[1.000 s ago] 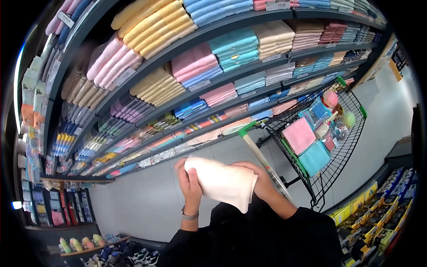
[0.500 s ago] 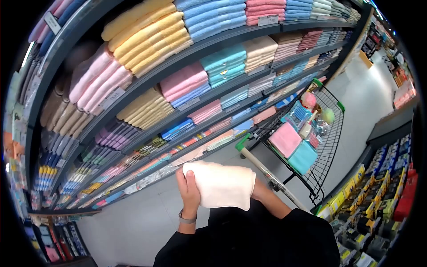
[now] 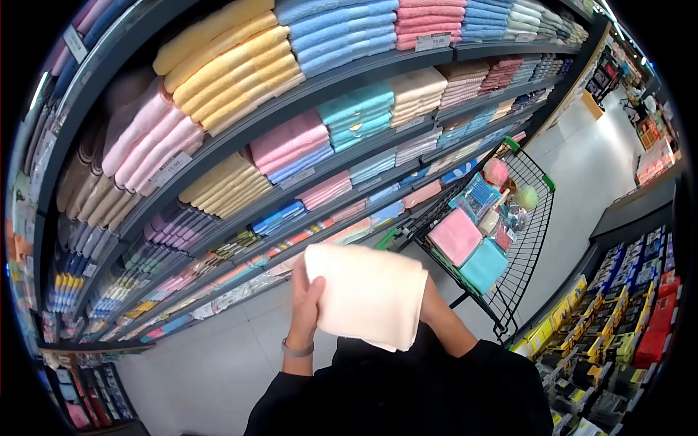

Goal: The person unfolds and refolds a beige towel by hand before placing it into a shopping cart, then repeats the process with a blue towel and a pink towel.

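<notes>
You can see long dark shelves (image 3: 349, 59) curving over a shiny grey floor (image 3: 218, 378), with bright light shining on it at the right.

Gray tiled floor (image 3: 218, 370) carried the shopping cart (image 3: 525, 261). Cart held a folded pink cloth (image 3: 455, 236), a folded turquoise cloth (image 3: 484, 266) just beside it, plus a pink fluffy ball (image 3: 495, 171) and a pale green ball (image 3: 526, 198). Left of the cart, tiered dark shelves (image 3: 349, 74) bore folded textiles: yellow stack (image 3: 240, 73) and blue stack (image 3: 338, 36) on an upper tier, pink-and-blue pile (image 3: 291, 142) beside turquoise pile (image 3: 356, 116) one tier down. Lower tiers: more folded textiles, details too small.
</notes>
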Demonstrator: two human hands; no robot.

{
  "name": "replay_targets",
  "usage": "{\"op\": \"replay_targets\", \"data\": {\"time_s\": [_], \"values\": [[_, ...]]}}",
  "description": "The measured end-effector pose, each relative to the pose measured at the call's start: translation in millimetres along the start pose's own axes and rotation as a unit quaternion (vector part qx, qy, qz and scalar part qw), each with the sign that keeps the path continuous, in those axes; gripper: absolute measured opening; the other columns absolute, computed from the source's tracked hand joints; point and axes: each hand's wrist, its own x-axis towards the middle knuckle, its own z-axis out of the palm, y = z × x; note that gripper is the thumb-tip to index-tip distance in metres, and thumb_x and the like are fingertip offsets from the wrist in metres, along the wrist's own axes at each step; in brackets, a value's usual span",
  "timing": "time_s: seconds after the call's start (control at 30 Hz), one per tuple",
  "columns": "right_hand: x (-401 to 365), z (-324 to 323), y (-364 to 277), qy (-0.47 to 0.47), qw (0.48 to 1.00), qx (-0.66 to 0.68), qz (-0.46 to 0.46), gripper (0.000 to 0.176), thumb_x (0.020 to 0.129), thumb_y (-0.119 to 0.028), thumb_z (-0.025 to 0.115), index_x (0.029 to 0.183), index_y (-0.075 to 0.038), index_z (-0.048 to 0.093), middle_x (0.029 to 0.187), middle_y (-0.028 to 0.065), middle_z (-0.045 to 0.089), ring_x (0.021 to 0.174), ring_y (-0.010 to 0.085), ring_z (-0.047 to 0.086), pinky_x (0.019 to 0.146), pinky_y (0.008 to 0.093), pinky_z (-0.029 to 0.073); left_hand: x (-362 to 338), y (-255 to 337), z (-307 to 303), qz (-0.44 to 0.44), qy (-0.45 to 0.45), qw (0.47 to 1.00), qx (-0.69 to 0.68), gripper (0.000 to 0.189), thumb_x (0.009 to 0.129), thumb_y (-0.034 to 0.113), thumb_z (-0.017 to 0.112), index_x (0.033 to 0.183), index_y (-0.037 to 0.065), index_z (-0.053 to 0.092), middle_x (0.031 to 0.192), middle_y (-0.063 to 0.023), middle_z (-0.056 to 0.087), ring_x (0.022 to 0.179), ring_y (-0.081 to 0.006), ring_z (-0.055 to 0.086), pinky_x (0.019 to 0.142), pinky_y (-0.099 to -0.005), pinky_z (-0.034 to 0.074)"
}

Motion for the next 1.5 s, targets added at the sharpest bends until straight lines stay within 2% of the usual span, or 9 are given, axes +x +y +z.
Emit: {"op": "replay_targets", "data": {"time_s": [0.13, 0.2, 0.33, 0.43, 0.63, 0.73, 1.0, 1.2, 1.5], "values": [[8, -24, -14, 0.054, 0.986, 0.149, 0.050, 0.029, 0.096, -0.016, 0.055, 0.120, 0.000, 0.059, 0.110, 0.0099, 0.065, 0.091, 0.0145, 0.064, 0.080, 0.0305, 0.054, -1, -28, 15, -0.190, -0.072, 0.979, 0.023, 0.066, 0.089, 0.017, 0.059, 0.144, -0.003, 0.029, 0.136, -0.0162, 0.048, 0.122, -0.0237, 0.051, 0.098, -0.0342, 0.045], [7, -42, -19, 0.077, 0.987, 0.133, 0.040, 0.029, 0.096, -0.017, 0.056, 0.119, 0.000, 0.059, 0.109, 0.0102, 0.066, 0.091, 0.0146, 0.064, 0.079, 0.0301, 0.054, 1, -29, 27, -0.170, -0.076, 0.982, -0.001, 0.061, 0.088, 0.011, 0.062, 0.141, -0.003, 0.035, 0.134, -0.0158, 0.051, 0.120, -0.0228, 0.053, 0.099, -0.0330, 0.045], [9, -79, -29, 0.030, 0.942, -0.293, -0.162, 0.026, 0.091, -0.009, 0.060, 0.114, 0.001, 0.063, 0.105, 0.0080, 0.068, 0.089, 0.0148, 0.064, 0.080, 0.0293, 0.051, 11, -21, 49, -0.139, -0.072, 0.987, 0.022, 0.051, 0.088, 0.006, 0.061, 0.135, -0.002, 0.041, 0.127, -0.0145, 0.057, 0.113, -0.0198, 0.058, 0.096, -0.0311, 0.046], [4, -91, -26, 0.044, 0.947, -0.270, -0.166, 0.025, 0.088, -0.006, 0.061, 0.111, 0.001, 0.065, 0.103, 0.0087, 0.069, 0.089, 0.0148, 0.064, 0.081, 0.0300, 0.050, 14, -20, 59, -0.126, -0.078, 0.988, 0.042, 0.048, 0.088, 0.006, 0.060, 0.133, -0.002, 0.042, 0.124, -0.0147, 0.058, 0.109, -0.0193, 0.060, 0.094, -0.0310, 0.048], [-6, -106, -19, -0.031, 0.990, 0.131, 0.035, 0.039, 0.096, -0.020, 0.054, 0.126, 0.003, 0.053, 0.120, 0.0109, 0.063, 0.101, 0.0192, 0.063, 0.090, 0.0352, 0.049, 11, -12, 76, -0.101, -0.036, 0.994, -0.029, 0.045, 0.090, 0.005, 0.056, 0.132, -0.002, 0.042, 0.125, -0.0159, 0.057, 0.109, -0.0205, 0.060, 0.093, -0.0312, 0.049], [-7, -107, 1, -0.095, 0.978, 0.181, 0.028, 0.049, 0.099, -0.030, 0.048, 0.133, 0.005, 0.045, 0.129, 0.0119, 0.057, 0.113, 0.0207, 0.059, 0.099, 0.0364, 0.045, 12, -11, 85, -0.089, -0.010, 0.993, -0.078, 0.044, 0.091, 0.004, 0.053, 0.133, -0.002, 0.041, 0.127, -0.0163, 0.056, 0.111, -0.0211, 0.059, 0.094, -0.0321, 0.049], [-19, -104, 14, -0.133, 0.965, 0.224, 0.004, 0.070, 0.096, -0.041, 0.053, 0.142, 0.007, 0.032, 0.142, 0.0172, 0.045, 0.126, 0.0247, 0.049, 0.108, 0.0357, 0.036, 5, -23, 85, -0.073, -0.011, 0.994, -0.076, 0.046, 0.091, 0.002, 0.052, 0.135, -0.002, 0.038, 0.128, -0.0153, 0.054, 0.115, -0.0214, 0.056, 0.099, -0.0332, 0.046], [-26, -79, -24, -0.079, 0.992, -0.028, 0.093, 0.061, 0.088, -0.018, 0.065, 0.138, 0.006, 0.039, 0.131, 0.0138, 0.053, 0.117, 0.0198, 0.053, 0.099, 0.0319, 0.043, 4, -22, 84, -0.015, -0.025, 1.000, -0.001, 0.064, 0.079, -0.003, 0.052, 0.140, 0.000, 0.033, 0.136, -0.0181, 0.046, 0.125, -0.0248, 0.048, 0.105, -0.0356, 0.040], [-36, -86, -12, -0.084, 0.993, -0.036, 0.075, 0.055, 0.086, -0.012, 0.060, 0.134, 0.008, 0.043, 0.125, 0.0127, 0.056, 0.111, 0.0185, 0.056, 0.096, 0.0307, 0.044, 7, -19, 77, -0.013, -0.017, 0.999, 0.033, 0.078, 0.064, -0.004, 0.042, 0.141, 0.000, 0.032, 0.139, -0.0197, 0.044, 0.130, -0.0271, 0.044, 0.107, -0.0364, 0.039]]}}
